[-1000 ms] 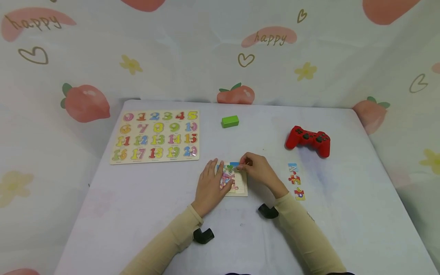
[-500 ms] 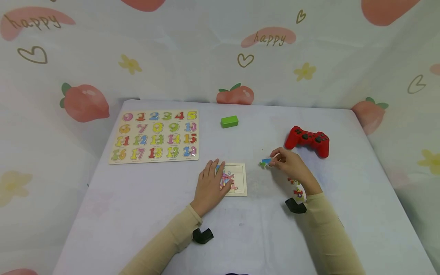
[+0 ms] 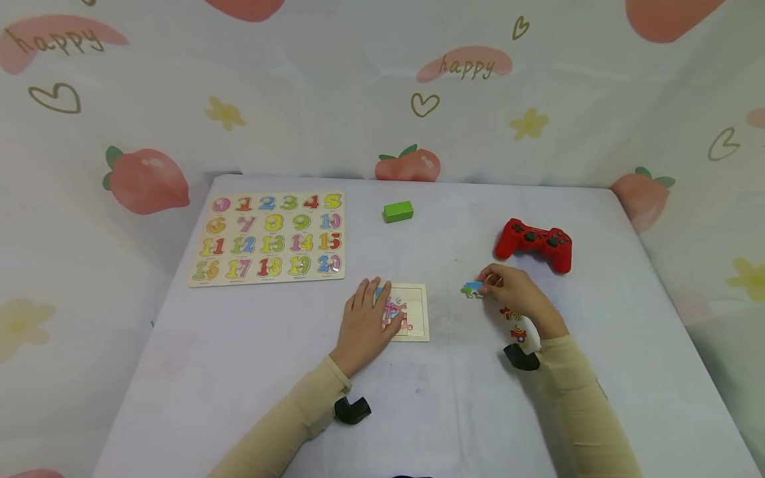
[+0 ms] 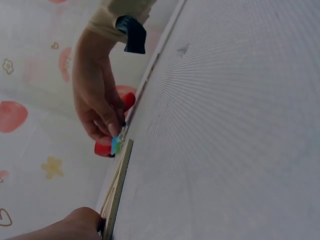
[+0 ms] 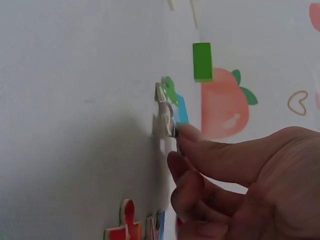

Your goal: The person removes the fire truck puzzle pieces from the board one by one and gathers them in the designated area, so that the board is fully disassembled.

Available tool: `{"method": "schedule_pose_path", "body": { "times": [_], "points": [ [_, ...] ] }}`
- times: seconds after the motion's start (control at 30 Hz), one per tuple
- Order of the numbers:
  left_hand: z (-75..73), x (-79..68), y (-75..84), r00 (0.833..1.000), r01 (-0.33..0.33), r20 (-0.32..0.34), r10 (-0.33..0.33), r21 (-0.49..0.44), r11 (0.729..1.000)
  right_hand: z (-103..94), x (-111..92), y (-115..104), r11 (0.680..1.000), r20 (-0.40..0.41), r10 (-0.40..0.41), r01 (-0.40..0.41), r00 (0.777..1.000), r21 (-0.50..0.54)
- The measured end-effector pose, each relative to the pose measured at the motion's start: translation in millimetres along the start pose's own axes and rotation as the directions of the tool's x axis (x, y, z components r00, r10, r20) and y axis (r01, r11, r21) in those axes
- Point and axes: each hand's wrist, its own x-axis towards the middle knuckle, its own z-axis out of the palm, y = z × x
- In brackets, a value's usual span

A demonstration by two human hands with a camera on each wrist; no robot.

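Note:
My left hand (image 3: 363,326) lies with straight fingers over the left side of a small square wooden puzzle board (image 3: 421,313). Pink and blue jigsaw pieces (image 3: 395,315) show in the board beside its thumb. To the right of the board, my right hand (image 3: 518,293) pinches a blue-and-green jigsaw piece (image 3: 471,289) between thumb and fingers. In the right wrist view this piece (image 5: 176,106) is close to the table surface; whether it touches is unclear. Several colourful jigsaw pieces (image 3: 517,334) lie in a column beneath the right forearm side, partly hidden by that hand.
A number board (image 3: 267,240) lies at the back left. At the back middle sits a green block (image 3: 398,212). A red game controller (image 3: 532,244) is behind my right hand. Black bent bands (image 3: 352,411) show at both wrists. A patterned cloth hangs behind the table (image 3: 251,372).
My right hand has moved right, away from the puzzle board, carrying the blue-and-green jigsaw piece, then lowered it towards the table. My left hand has stayed on the board.

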Motion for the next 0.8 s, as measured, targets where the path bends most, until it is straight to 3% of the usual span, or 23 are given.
{"method": "schedule_pose_path", "body": {
  "times": [0.27,0.43,0.8],
  "points": [
    [-0.7,0.9,-0.7,1.0,-0.007,-0.011,0.007,0.01,1.0,6.1,3.1,-3.2,0.998,0.001,0.024,-0.024,1.0,-0.061],
    [-3.9,2.7,-6.6,0.999,-0.022,0.044,0.022,0.017,1.0,7.9,-0.1,-6.9,0.998,0.012,0.003,-0.002,1.0,-0.063],
    [-18.2,5.8,-28.0,0.983,-0.14,0.112,0.142,-0.024,0.99,6.3,-2.6,-8.6,0.997,0.017,-0.037,0.039,0.999,-0.072]
  ]
}}
